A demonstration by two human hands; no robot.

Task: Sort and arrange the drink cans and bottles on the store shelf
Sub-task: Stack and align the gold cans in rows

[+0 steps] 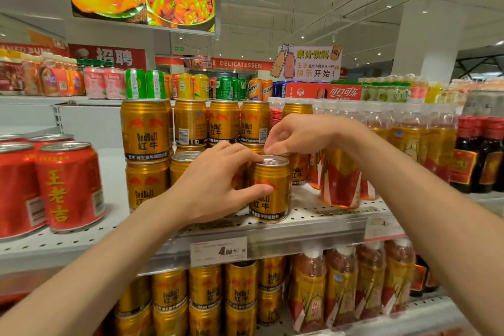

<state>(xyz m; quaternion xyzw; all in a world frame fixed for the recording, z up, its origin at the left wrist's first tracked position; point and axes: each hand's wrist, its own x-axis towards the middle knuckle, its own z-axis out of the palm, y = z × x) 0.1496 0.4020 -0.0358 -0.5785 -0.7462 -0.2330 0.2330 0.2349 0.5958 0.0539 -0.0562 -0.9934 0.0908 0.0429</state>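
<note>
A gold Red Bull can (272, 194) stands upright near the front edge of the white perforated shelf (321, 215). My left hand (218, 185) wraps its left side, thumb across the front and fingers on the top rim. My right hand (302, 133) hovers just above and behind the can, fingertips pinched together near the rim; whether it touches that can or the one behind it I cannot tell. Stacked gold Red Bull cans (147, 144) fill the shelf behind and to the left, two high.
Red Wanglaoji cans (68, 185) stand at the left of the shelf. Iced-tea bottles (341, 177) and dark red-capped bottles (485, 155) stand at the right. More gold cans (204, 294) and bottles (341, 286) sit on the shelf below, under a price tag (218, 251).
</note>
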